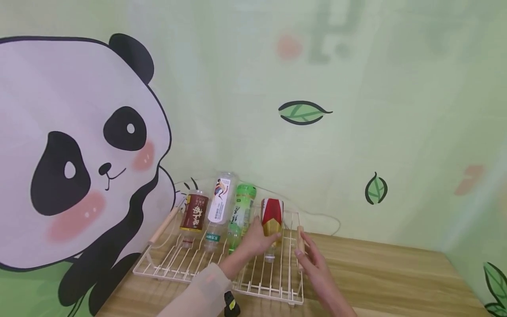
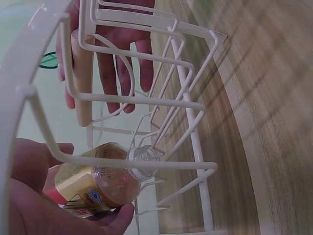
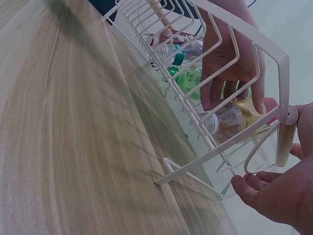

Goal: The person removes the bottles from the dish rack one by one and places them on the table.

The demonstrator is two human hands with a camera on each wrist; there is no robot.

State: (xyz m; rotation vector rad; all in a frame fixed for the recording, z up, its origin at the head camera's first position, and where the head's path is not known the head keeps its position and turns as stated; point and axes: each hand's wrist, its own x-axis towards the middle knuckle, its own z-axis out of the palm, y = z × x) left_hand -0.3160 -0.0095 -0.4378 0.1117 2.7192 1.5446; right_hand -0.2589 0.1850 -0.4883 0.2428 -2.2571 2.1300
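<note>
My left hand grips a plastic bottle with a red and gold label, thumb on one side and fingers on the other. The bottle is tilted neck down in a white wire rack, its white-rimmed neck among the wires. My right hand is at the rack's right wooden handle, touching it with fairly straight fingers; the left wrist view shows those fingers extended past the handle. Left of the held bottle, a green bottle leans neck down in the rack.
A clear bottle with a white label and a dark red-labelled bottle also lean neck down in the rack. Another wooden handle is on its left side. A small black object lies in front. Behind the wooden table hangs a panda-print cloth.
</note>
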